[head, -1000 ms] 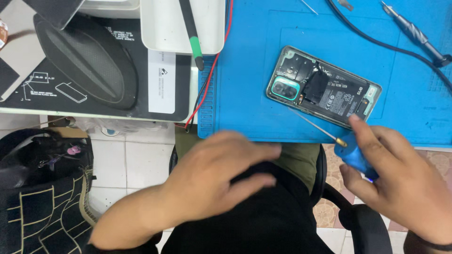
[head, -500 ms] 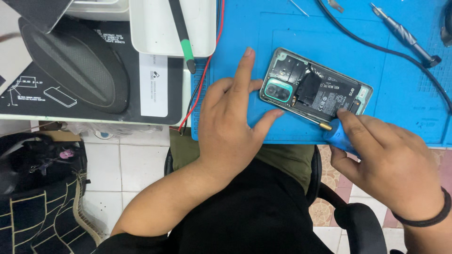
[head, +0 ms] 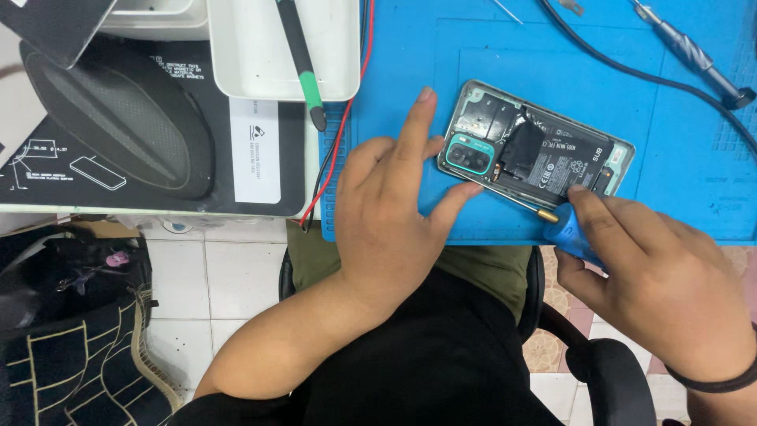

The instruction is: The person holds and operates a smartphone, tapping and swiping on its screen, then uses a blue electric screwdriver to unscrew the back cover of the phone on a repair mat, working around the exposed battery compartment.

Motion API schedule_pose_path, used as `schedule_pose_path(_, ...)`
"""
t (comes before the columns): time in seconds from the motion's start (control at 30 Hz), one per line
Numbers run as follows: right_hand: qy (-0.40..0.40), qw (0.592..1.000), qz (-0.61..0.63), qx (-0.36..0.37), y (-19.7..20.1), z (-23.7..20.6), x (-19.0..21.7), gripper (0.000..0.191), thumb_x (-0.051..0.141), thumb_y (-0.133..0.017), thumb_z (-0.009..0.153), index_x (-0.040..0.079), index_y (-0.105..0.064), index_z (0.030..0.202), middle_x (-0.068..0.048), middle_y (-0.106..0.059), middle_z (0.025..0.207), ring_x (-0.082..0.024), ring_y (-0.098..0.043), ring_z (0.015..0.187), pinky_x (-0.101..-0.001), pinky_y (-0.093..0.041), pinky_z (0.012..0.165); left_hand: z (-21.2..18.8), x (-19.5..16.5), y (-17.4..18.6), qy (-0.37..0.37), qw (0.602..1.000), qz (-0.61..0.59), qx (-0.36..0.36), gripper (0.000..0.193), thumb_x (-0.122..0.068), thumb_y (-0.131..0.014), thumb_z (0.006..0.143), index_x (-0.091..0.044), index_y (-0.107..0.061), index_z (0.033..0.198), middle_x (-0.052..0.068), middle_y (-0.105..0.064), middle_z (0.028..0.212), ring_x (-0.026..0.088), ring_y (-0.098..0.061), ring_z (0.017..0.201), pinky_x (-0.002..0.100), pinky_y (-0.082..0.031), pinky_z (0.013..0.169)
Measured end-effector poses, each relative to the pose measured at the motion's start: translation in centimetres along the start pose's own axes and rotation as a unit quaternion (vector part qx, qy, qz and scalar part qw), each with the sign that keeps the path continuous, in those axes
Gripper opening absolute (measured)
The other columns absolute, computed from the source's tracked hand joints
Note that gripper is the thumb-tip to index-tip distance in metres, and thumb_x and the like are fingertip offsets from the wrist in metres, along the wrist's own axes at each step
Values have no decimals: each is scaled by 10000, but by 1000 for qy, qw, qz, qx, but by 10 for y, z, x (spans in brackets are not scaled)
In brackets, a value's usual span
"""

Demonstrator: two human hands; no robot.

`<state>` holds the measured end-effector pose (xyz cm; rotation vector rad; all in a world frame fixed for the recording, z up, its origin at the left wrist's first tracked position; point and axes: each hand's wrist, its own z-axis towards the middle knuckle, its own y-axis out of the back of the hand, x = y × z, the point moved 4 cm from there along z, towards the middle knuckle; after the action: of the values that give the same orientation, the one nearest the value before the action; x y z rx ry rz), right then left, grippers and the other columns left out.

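Note:
An opened phone with its back cover off lies on a blue work mat, showing its battery and teal camera block. My left hand rests flat on the mat, with the index finger and thumb touching the phone's left end. My right hand grips a blue-handled screwdriver. Its thin shaft lies along the phone's near edge, pointing toward the camera block.
A white tray holding a black and green tool sits at the mat's left, over a black box lid. Red and black wires run down the mat's left edge. A second screwdriver and a black cable lie at the far right. A dark bag is on the tiled floor.
My left hand rose from my lap to the mat and now touches the phone's left end. My right hand brought the screwdriver's tip in along the phone's near edge.

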<state>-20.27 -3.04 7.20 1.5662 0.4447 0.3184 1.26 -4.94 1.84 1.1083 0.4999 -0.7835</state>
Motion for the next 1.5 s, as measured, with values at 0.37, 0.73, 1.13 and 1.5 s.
schedule_pose_path(0.37,-4,1000,4,19,-5,-1,0,654,292,-839,716,33,-689,1298,-76,-640,883,-230,-661,726,-340,-534,620,-2,3,0,-10,1000,0,8,907,-294,-914,855,-48,-400,1560,23,-748,1170,209,-612,1100,310,-472,974)
schedule_pose_path(0.73,2,1000,24,3,-8,0,1,671,329,-861,670,53,-702,1260,-68,-616,846,-233,-663,704,-344,-531,606,1,2,3,-18,1000,9,-8,866,-283,-922,836,-34,-454,1520,49,-762,1151,213,-621,1068,337,-469,1002)
schedule_pose_path(1.13,-1,1000,12,-3,-9,1,6,682,327,-852,677,58,-691,1283,-59,-612,861,-222,-665,716,-335,-524,591,1,1,2,-17,1000,5,-9,856,-277,-921,834,-31,-466,1516,39,-767,1149,200,-617,1065,322,-472,989)
schedule_pose_path(1.5,-7,999,31,24,-12,0,3,730,342,-861,667,57,-682,1314,-61,-617,899,-222,-663,705,-337,-531,594,1,2,1,-24,1000,-5,-6,864,-270,-921,836,-28,-459,1524,45,-767,1156,193,-627,1056,317,-482,967)
